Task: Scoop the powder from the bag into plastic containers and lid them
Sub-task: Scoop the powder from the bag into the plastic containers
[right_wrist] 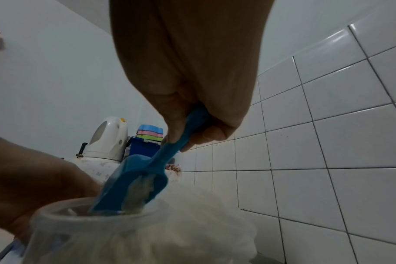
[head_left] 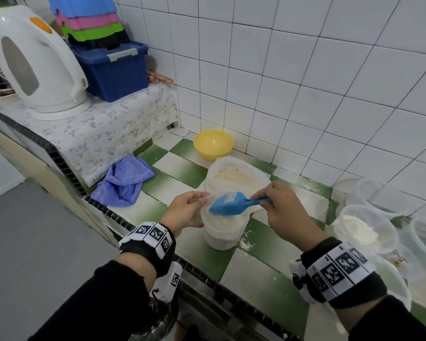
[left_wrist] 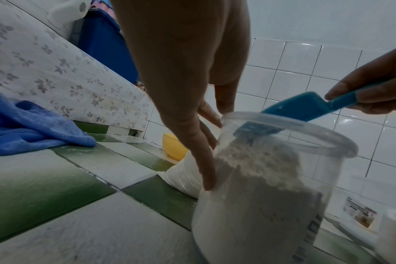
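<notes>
A clear plastic container [head_left: 223, 232] [left_wrist: 260, 196], heaped with white powder, stands on the green-and-white tiled counter [head_left: 263, 244]. My left hand [head_left: 190, 210] [left_wrist: 192, 107] holds it by the rim, thumb on the near side and fingers on the far side. My right hand [head_left: 283, 207] [right_wrist: 192, 89] pinches the handle of a blue scoop [head_left: 229, 204] [left_wrist: 301, 109] [right_wrist: 138, 182]. The scoop is tipped face down into the container's mouth, with powder clinging inside it. The open white powder bag [head_left: 234, 173] [right_wrist: 203, 223] sits just behind the container.
At the right stand a second container with powder [head_left: 365, 227] and empty clear containers [head_left: 369, 193]. A yellow bowl [head_left: 213, 143] sits in the corner and a blue cloth [head_left: 124, 183] lies to the left. A white kettle [head_left: 32, 60] and a blue box [head_left: 113, 70] are on the raised shelf.
</notes>
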`<state>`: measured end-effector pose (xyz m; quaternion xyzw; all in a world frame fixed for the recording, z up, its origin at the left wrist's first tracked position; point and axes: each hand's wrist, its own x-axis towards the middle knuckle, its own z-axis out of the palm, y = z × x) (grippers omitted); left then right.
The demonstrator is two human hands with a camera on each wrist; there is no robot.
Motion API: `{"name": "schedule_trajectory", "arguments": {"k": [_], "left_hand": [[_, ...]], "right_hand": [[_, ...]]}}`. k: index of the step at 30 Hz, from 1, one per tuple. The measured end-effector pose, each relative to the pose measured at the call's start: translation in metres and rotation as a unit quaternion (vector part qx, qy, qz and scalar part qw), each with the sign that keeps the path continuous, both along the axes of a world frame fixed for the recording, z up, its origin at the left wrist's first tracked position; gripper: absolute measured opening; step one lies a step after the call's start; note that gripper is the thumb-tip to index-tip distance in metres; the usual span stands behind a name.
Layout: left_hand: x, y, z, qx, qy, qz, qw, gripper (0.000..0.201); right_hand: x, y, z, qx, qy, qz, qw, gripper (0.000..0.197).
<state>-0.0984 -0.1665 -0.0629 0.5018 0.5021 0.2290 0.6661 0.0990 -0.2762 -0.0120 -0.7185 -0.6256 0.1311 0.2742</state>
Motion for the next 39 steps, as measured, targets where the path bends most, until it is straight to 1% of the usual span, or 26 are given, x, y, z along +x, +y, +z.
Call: {"name": "schedule_trajectory", "arguments": {"k": [2, 5, 7, 9, 13, 16, 18, 20, 22, 24, 27, 29, 31, 35, 39], "left_hand": [[0.0, 0.0, 0.001, 0.0, 0.003, 0.0, 1.0, 0.018], [-0.001, 0.001, 0.0, -0.002, 0.0, 0.001, 1.0, 0.017], [-0.001, 0.001, 0.0, -0.001, 0.001, 0.0, 1.0, 0.013], [-0.001, 0.001, -0.001, 0.003, 0.006, -0.002, 1.0, 0.011], [-0.001, 0.002, -0.001, 0.001, 0.007, -0.005, 1.0, 0.013], [-0.001, 0.004, -0.001, -0.005, 0.004, -0.01, 1.0, 0.015], [-0.001, 0.005, -0.001, -0.007, 0.008, -0.013, 1.0, 0.014], [0.0, 0.007, -0.001, -0.004, 0.014, -0.015, 1.0, 0.015], [0.001, 0.008, 0.0, -0.003, 0.014, -0.013, 1.0, 0.016], [0.002, 0.009, -0.001, -0.007, 0.008, -0.008, 1.0, 0.017], [0.002, 0.009, -0.001, -0.012, 0.003, -0.008, 1.0, 0.019], [0.001, 0.011, -0.004, -0.01, 0.004, -0.009, 1.0, 0.02], [-0.001, 0.011, -0.005, -0.004, 0.004, -0.012, 1.0, 0.019], [-0.002, 0.012, -0.005, 0.02, 0.012, -0.025, 0.999, 0.019], [-0.008, 0.018, -0.006, 0.065, 0.064, -0.083, 0.992, 0.017]], "right_hand": [[0.001, 0.0, 0.0, 0.021, -0.011, -0.002, 1.0, 0.024], [0.004, 0.0, 0.003, 0.033, 0.005, -0.03, 0.999, 0.025], [0.008, 0.001, 0.007, 0.027, 0.043, -0.052, 0.997, 0.023], [0.012, 0.001, 0.012, 0.019, 0.113, -0.076, 0.99, 0.022], [0.023, 0.004, 0.019, 0.0, 0.235, -0.148, 0.961, 0.02], [0.028, 0.014, 0.014, -0.009, 0.332, -0.192, 0.923, 0.019], [0.03, 0.024, 0.007, -0.019, 0.358, -0.216, 0.908, 0.02], [0.031, 0.034, -0.001, -0.032, 0.354, -0.229, 0.906, 0.021], [0.03, 0.044, -0.009, -0.038, 0.331, -0.232, 0.914, 0.019], [0.028, 0.053, -0.016, -0.047, 0.281, -0.227, 0.931, 0.019], [0.025, 0.065, -0.025, -0.094, 0.182, -0.206, 0.957, 0.023], [0.021, 0.072, -0.03, -0.121, 0.134, -0.194, 0.964, 0.022], [0.019, 0.076, -0.035, -0.138, 0.104, -0.182, 0.968, 0.021], [0.017, 0.076, -0.043, -0.157, 0.089, -0.169, 0.969, 0.02], [0.014, 0.064, -0.042, -0.128, 0.125, -0.182, 0.967, 0.022]]}}
